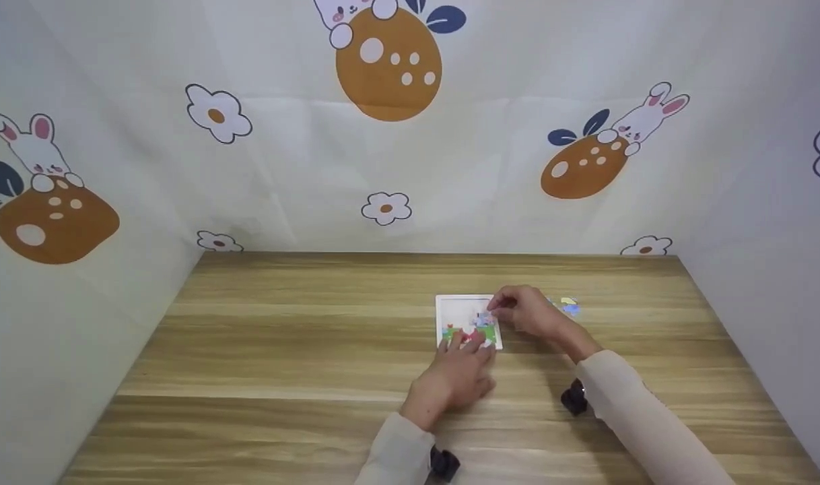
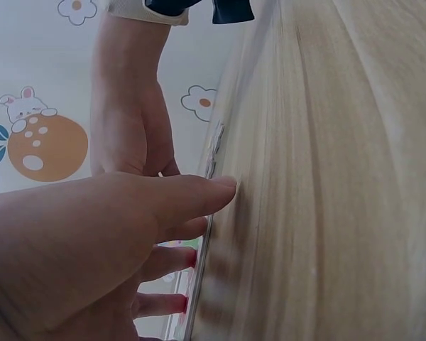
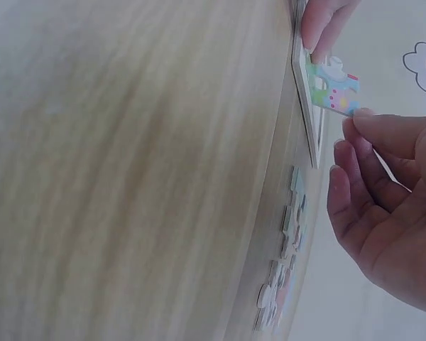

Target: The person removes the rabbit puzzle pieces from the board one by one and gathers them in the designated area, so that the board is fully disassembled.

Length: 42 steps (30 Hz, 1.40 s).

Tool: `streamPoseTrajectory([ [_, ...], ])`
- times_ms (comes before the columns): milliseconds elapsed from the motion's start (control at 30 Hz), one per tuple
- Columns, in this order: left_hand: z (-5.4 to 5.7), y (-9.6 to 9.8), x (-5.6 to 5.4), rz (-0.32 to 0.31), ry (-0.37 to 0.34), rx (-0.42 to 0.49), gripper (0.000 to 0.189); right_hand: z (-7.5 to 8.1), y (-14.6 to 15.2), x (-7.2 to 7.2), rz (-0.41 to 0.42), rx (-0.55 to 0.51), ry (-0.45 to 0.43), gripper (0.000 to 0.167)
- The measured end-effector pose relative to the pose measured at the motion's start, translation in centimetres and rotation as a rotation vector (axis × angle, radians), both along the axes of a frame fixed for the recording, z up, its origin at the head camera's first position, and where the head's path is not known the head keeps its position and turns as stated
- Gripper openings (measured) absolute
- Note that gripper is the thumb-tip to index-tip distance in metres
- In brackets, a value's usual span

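Observation:
A small white puzzle tray (image 1: 439,311) lies on the table, with green and red pieces fitted along its near side. My right hand (image 1: 526,311) pinches a light-blue puzzle piece (image 3: 341,98) between thumb and index finger, at the tray's right side. In the right wrist view that piece stands tilted up from the tray, its lower edge by the green part. My left hand (image 1: 456,378) rests its fingertips on the pieces along the near edge. The left thumb (image 2: 199,193) reaches over the tray's edge in the left wrist view.
Several loose puzzle pieces (image 3: 278,280) lie on the wooden table (image 1: 282,357) to the right of the tray, partly behind the right hand in the head view. A patterned cloth (image 1: 302,168) with rabbits and flowers encloses the back and sides.

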<state>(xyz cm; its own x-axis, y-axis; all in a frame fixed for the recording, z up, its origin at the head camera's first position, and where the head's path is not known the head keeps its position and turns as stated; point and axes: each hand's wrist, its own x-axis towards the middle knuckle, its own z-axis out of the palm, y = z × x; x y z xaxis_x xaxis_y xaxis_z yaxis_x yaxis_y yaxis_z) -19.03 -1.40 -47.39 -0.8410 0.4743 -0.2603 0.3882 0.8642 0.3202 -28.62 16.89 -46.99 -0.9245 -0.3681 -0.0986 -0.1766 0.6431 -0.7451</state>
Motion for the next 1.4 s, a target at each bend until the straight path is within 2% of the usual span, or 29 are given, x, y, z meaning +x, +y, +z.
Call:
streamPoseTrajectory([
  [233,-0.1,0.0,0.0,-0.020,0.040,-0.012,0.058,-0.5,-0.2,-0.2,0.081,0.043,0.102,0.008],
  [433,-0.2,0.0,-0.1,-0.009,0.011,0.006,0.058,-0.5,-0.6,0.0,0.110,0.069,0.127,0.007],
  [600,-0.1,-0.1,-0.2,-0.009,0.018,0.004,0.057,-0.5,-0.6,-0.3,0.077,0.046,0.104,0.007],
  [833,0.0,-0.1,-0.1,-0.018,0.053,-0.010,0.056,0.2,0.0,-0.8,-0.053,-0.007,0.060,0.013],
  [1133,-0.2,0.0,0.0,-0.001,0.059,0.012,0.057,0.0,2.5,-0.7,-0.053,-0.056,0.011,0.016],
  [1400,-0.1,0.0,0.1,0.006,0.036,0.026,0.057,-0.2,6.0,-0.4,-0.058,-0.084,0.049,0.015],
])
